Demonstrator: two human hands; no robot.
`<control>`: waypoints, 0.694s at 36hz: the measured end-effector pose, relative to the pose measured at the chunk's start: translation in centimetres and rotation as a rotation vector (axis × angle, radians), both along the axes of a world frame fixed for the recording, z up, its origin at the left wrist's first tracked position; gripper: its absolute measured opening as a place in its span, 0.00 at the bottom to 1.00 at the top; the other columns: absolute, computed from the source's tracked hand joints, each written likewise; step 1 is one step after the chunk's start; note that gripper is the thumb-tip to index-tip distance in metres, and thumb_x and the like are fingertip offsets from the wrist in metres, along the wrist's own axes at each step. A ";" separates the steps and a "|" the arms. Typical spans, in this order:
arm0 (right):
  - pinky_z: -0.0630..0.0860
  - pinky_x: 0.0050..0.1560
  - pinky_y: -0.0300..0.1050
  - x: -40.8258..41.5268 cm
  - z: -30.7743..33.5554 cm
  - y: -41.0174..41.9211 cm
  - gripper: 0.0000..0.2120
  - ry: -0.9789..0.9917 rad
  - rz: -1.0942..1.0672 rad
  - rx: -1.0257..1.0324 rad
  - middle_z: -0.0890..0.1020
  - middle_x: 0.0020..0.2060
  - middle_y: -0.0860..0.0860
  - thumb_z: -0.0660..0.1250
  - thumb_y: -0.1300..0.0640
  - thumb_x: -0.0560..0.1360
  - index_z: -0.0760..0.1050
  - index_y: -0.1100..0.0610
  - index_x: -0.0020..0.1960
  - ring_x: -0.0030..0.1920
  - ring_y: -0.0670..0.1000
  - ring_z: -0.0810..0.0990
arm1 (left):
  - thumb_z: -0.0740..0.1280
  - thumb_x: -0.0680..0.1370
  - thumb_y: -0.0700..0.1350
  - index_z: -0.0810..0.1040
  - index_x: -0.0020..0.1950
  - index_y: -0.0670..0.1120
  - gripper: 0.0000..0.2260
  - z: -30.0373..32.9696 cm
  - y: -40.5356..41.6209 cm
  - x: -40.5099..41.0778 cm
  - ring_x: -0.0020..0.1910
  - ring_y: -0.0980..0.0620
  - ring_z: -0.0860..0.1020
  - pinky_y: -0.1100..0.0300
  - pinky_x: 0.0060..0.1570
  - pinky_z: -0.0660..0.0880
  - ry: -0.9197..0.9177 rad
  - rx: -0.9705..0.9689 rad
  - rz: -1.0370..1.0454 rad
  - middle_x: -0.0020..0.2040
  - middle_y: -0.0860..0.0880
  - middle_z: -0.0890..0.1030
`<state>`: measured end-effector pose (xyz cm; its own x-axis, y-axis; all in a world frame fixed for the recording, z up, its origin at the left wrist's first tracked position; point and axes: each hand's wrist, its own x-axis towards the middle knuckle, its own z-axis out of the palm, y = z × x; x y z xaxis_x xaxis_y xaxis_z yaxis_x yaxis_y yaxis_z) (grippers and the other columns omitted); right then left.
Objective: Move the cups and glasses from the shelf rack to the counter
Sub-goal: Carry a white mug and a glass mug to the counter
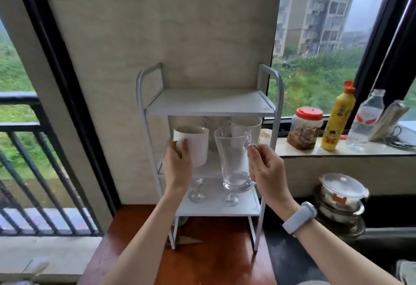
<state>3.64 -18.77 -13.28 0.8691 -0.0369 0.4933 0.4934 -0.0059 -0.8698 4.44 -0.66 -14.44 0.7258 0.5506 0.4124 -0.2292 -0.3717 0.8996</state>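
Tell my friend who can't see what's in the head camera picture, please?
Two hands lift drinkware in front of a white rack: the left hand holds a white mug, the right hand a tall clear glass mug by its handle. More cups and stemmed glasses sit on the rack; jars and bottles line the windowsill.

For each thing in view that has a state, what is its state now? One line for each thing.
Left hand: gripping the white ceramic mug, upright.
Right hand: holding the tall clear glass mug by its handle, empty, upright.
White metal shelf rack: top shelf bare.
Two stemmed glasses: standing on the lowest shelf.
Red-lidded plastic jar: closed.
Yellow squeeze bottle: capped.
Clear water bottle: uncapped.
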 end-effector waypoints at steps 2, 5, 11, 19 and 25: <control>0.60 0.25 0.44 -0.8 -0.1 -0.7 0.14 0.004 -0.002 0.007 0.66 0.24 0.50 0.63 0.58 0.76 0.69 0.68 0.38 0.25 0.49 0.61 | 0.58 0.80 0.49 0.71 0.41 0.45 0.11 -0.2 -0.5 -1.8 0.34 0.59 0.70 0.74 0.29 0.68 -0.020 0.014 -0.015 0.36 0.52 0.73; 0.60 0.24 0.41 -2.2 -0.4 -1.9 0.13 0.014 -0.002 0.035 0.66 0.23 0.48 0.63 0.57 0.76 0.69 0.60 0.34 0.23 0.47 0.61 | 0.59 0.79 0.49 0.68 0.38 0.38 0.17 -0.6 -1.1 -4.4 0.29 0.59 0.66 0.68 0.29 0.65 -0.056 0.060 0.000 0.32 0.49 0.69; 0.62 0.22 0.33 -5.5 -1.5 -4.5 0.14 0.014 -0.022 0.060 0.68 0.18 0.45 0.62 0.60 0.76 0.69 0.63 0.33 0.20 0.41 0.63 | 0.61 0.79 0.47 0.63 0.31 0.47 0.17 -1.5 -2.9 -9.0 0.26 0.60 0.66 0.70 0.26 0.64 -0.140 0.118 -0.008 0.27 0.55 0.64; 0.63 0.24 0.36 -10.2 -3.7 -10.2 0.13 0.010 -0.147 -0.030 0.71 0.19 0.43 0.64 0.58 0.76 0.71 0.53 0.32 0.22 0.42 0.64 | 0.61 0.79 0.49 0.65 0.34 0.49 0.14 -2.9 -7.9 -12.5 0.28 0.62 0.69 0.69 0.26 0.66 -0.120 0.209 -0.128 0.28 0.56 0.67; 0.63 0.24 0.29 -16.2 -5.5 -17.7 0.12 0.048 -0.284 -0.067 0.72 0.18 0.43 0.64 0.60 0.76 0.72 0.55 0.33 0.21 0.42 0.67 | 0.61 0.79 0.46 0.65 0.34 0.50 0.14 -3.9 -15.0 -15.7 0.26 0.63 0.70 0.70 0.25 0.65 -0.096 0.242 -0.263 0.27 0.55 0.67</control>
<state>-12.51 -36.44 -18.76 0.8511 -0.2506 0.4613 0.4220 -0.1961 -0.8851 -11.30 -15.65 -18.33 0.7813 0.2283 0.5810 -0.4246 -0.4879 0.7627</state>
